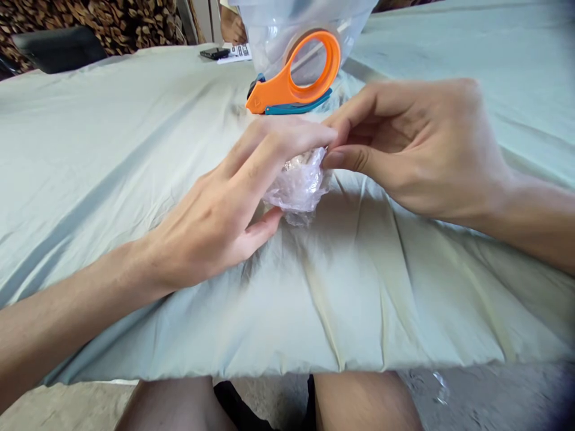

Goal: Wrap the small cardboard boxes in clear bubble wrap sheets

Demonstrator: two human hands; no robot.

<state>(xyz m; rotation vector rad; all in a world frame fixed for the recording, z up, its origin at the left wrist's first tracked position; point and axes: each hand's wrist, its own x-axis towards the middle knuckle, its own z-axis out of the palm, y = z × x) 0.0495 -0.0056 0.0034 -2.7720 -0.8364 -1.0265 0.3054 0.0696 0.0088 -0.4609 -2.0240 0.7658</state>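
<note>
Your left hand (220,206) and right hand (417,146) both pinch the crinkled clear plastic bundle (299,185), fingers closed on it at bench (112,137) centre; contents possibly glassy. Orange tape dispenser (296,78) at twelve o'clock.

The left hand (224,203) and right hand (417,149) cover most of the crumpled plastic bundle (299,185), hiding what it wraps, while at twelve o'clock the clear bag (278,30) behind the orange tape dispenser (296,75) is cut off by the top edge.
</note>
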